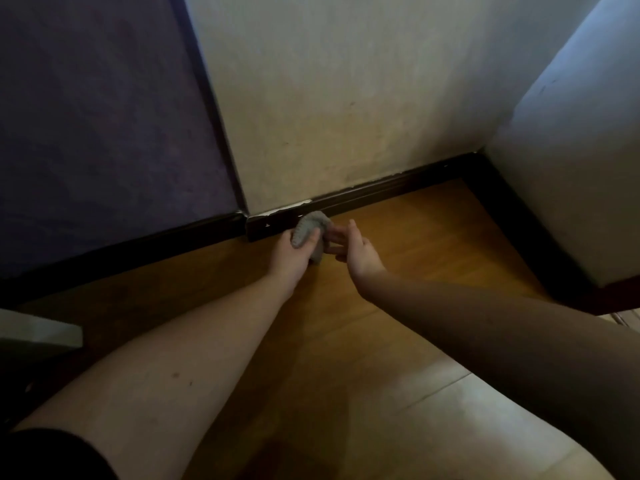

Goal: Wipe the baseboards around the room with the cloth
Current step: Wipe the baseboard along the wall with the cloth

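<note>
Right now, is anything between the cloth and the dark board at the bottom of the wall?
Nothing visible is in the way. The left hand grips the bunched grey cloth right up against the dark wooden baseboard. The right hand is beside the cloth, fingers reaching toward it, not between cloth and board.

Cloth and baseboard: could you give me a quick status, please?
Left hand grips cloth against baseboard. Right hand open beside it. Nothing in the way.

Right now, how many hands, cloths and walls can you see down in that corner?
Hands: 2, the left hand gripping the cloth, the right hand beside it.
Cloths: 1, the grey cloth against the dark baseboard.
Walls: 3, purple wall, cream wall, white wall.
Total: 6.
</note>
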Demonstrator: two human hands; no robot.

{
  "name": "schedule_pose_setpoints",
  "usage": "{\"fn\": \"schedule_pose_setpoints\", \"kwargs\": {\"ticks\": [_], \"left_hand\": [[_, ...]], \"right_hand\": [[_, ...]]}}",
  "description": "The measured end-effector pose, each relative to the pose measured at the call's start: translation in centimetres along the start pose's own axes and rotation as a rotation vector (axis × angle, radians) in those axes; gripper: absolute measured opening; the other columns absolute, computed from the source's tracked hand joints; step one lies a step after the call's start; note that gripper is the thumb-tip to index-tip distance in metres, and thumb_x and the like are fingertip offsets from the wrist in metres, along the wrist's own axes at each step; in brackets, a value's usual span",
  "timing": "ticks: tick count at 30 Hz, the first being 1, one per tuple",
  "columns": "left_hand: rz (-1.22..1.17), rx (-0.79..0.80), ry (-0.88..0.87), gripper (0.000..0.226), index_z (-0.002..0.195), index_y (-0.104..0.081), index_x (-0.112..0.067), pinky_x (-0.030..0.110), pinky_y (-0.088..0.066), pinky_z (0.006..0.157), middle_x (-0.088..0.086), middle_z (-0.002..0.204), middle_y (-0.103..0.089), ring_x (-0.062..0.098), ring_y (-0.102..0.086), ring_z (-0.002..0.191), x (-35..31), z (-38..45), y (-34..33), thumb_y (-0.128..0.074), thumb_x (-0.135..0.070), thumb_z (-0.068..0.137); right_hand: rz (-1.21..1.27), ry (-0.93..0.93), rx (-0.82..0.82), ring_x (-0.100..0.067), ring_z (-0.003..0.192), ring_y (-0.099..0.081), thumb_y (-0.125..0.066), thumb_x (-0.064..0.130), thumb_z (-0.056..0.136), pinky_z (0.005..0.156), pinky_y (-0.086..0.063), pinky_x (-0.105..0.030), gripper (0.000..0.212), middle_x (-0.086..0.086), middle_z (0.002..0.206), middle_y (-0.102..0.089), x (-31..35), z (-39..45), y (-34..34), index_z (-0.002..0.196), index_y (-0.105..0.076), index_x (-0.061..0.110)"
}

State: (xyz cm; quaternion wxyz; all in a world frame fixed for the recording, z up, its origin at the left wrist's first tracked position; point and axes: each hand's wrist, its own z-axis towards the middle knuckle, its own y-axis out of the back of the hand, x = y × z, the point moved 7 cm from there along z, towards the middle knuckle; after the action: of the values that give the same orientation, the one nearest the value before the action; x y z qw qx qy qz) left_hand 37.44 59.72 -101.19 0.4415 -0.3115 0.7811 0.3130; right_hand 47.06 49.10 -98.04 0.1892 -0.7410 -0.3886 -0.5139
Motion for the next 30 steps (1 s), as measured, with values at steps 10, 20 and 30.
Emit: {"fn": "schedule_pose_setpoints", "kwargs": {"ticks": [10, 20, 30], "left_hand": [[-0.073, 0.324, 0.084, 0.052, 0.126, -0.059, -0.010, 0.040, -0.052, 0.098, 0.008, 0.118, -0.067, 0.022, -0.063, 0.109, -0.8, -0.9, -3.4, -0.081, -0.021, 0.081], [0.025, 0.582, -0.033, 0.074, 0.136, -0.049, -0.014, 0.038, -0.057, 0.086, 0.008, 0.126, -0.059, 0.025, -0.059, 0.117, -5.3, -2.3, -5.0, -0.082, 0.000, 0.072], [-0.158, 0.676, -0.170, 0.051, 0.114, -0.053, -0.029, 0.036, -0.054, 0.094, -0.005, 0.120, -0.055, 0.016, -0.056, 0.116, -9.9, -4.7, -9.5, -0.070, 0.007, 0.083]], "right_hand": [[-0.115, -0.088, 0.068, -0.021, 0.105, -0.062, -0.047, 0.049, 0.099, 0.082, -0.057, -0.033, 0.041, -0.012, 0.127, -0.059, 0.7, 2.1, 3.1, 0.127, -0.053, 0.019], [-0.149, -0.184, 0.299, -0.022, 0.109, -0.063, -0.059, 0.034, 0.095, 0.082, -0.058, -0.030, 0.039, -0.009, 0.124, -0.060, 4.0, -0.3, 6.9, 0.130, -0.051, 0.019], [-0.268, 0.083, -0.032, -0.004, 0.106, -0.061, -0.081, 0.027, 0.076, 0.074, -0.053, -0.014, 0.057, 0.012, 0.118, -0.062, 6.7, -5.6, 15.3, 0.127, -0.054, 0.030]]}}
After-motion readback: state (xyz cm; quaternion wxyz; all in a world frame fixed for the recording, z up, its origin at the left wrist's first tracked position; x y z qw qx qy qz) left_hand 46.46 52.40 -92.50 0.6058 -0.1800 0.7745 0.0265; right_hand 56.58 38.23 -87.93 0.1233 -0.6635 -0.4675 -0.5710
